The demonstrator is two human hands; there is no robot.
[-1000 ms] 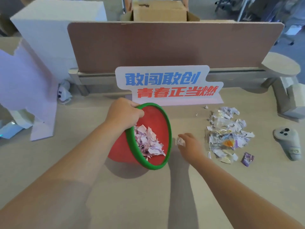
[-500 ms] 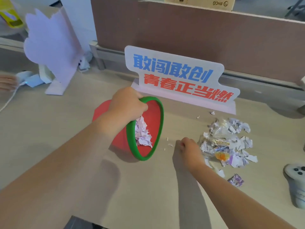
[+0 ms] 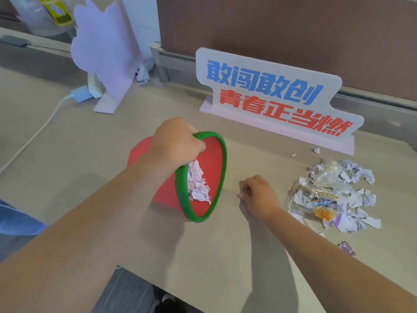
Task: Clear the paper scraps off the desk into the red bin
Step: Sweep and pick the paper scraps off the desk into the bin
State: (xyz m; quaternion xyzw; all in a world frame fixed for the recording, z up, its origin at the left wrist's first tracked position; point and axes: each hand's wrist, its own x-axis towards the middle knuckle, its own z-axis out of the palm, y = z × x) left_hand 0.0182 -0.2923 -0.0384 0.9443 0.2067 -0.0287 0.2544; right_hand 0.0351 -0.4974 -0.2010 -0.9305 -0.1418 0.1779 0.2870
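Note:
The red bin with a green rim (image 3: pixel 222 168) lies tilted on the desk, its opening facing right. Torn pale paper scraps (image 3: pixel 197 184) sit inside it. My left hand (image 3: pixel 176 141) grips the rim at the top. My right hand (image 3: pixel 257 195) rests on the desk just right of the opening, fingers curled shut; whether it holds a scrap is hidden. A pile of paper scraps (image 3: pixel 356 190) mixed with a clear plastic wrapper (image 3: pixel 316 199) lies further right. One purple scrap (image 3: pixel 346 248) lies apart, nearer me.
A white sign with blue and red lettering (image 3: pixel 270 93) stands behind the bin, with tiny paper bits (image 3: pixel 316 150) at its base. A pale purple card stand (image 3: pixel 106 48) and a charger with cable (image 3: pixel 80 94) are at the back left. The desk's front edge (image 3: pixel 158 288) is close below.
My view has swung left and down. The bin has tipped further towards the right. My right hand has closed, and the small bits lying near it half a second ago no longer show.

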